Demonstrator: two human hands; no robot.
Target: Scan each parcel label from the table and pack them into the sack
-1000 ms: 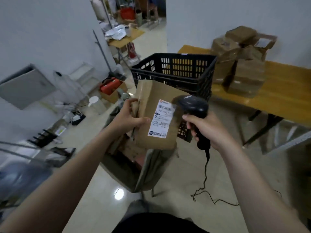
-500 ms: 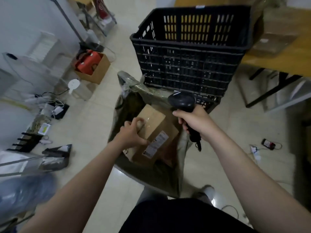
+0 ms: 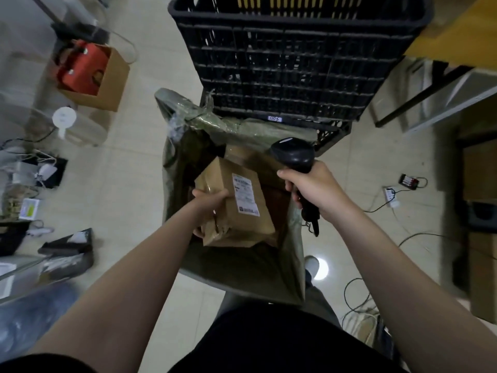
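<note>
Parcel (image 3: 242,227) in sack (image 3: 242,275) mouth, label (image 3: 246,193) print illegible.

The sack (image 3: 242,278) stood on the floor directly before you, with the crate (image 3: 290,63) just behind it. The parcel (image 3: 242,219) lay in the sack's mouth, label (image 3: 246,193) upward, on top of other parcels. Your left hand (image 3: 209,203) gripped its left edge. Your right hand (image 3: 312,189) held the scanner (image 3: 293,154) over the sack's right rim. A carton (image 3: 113,76) sat left of the crate and the table (image 3: 457,30) stood to its right.

Black top (image 3: 269,343), left forearm (image 3: 150,265) and right forearm (image 3: 376,251) bare. Grey trousers (image 3: 318,300), white shoe (image 3: 312,263).
</note>
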